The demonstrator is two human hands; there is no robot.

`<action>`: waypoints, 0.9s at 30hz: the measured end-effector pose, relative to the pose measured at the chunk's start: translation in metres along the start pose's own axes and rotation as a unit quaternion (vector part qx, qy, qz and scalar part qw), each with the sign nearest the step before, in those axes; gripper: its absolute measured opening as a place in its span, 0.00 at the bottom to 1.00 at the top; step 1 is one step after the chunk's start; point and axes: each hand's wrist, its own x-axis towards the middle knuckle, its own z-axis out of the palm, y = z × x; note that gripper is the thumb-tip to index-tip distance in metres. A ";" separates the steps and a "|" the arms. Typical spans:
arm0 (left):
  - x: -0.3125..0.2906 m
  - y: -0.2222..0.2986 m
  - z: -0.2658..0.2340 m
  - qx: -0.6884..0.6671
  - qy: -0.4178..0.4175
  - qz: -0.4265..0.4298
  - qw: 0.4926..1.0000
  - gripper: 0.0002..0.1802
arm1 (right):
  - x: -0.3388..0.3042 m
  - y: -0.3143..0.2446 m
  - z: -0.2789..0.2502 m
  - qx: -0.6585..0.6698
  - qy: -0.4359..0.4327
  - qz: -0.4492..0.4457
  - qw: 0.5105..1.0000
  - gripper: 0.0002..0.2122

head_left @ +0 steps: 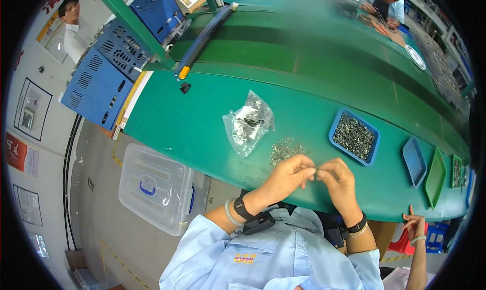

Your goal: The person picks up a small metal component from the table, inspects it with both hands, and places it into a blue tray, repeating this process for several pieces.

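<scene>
The left hand (291, 175) and right hand (338, 180) pinch a tiny piece (317, 172), work seemingly unfinished, as a loose pile (286, 150) remains on the worktop (195, 125) near a well-filled blue tray (375, 149).

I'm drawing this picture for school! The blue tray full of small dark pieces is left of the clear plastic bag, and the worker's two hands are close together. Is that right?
Not quite: the head view shows the blue tray full of small dark pieces right of the clear plastic bag. The left hand and right hand are close together.
</scene>
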 end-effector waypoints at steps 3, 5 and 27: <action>0.006 0.002 -0.003 -0.057 -0.014 -0.045 0.997 0.06 | -0.005 0.010 -0.008 0.051 0.010 0.035 0.998 0.02; 0.008 -0.006 -0.007 -0.042 -0.001 -0.029 0.999 0.06 | -0.004 0.013 -0.002 0.096 0.015 0.057 0.994 0.02; 0.011 -0.005 -0.009 0.030 0.031 -0.025 0.999 0.07 | 0.005 0.019 -0.001 0.250 -0.004 0.189 0.950 0.04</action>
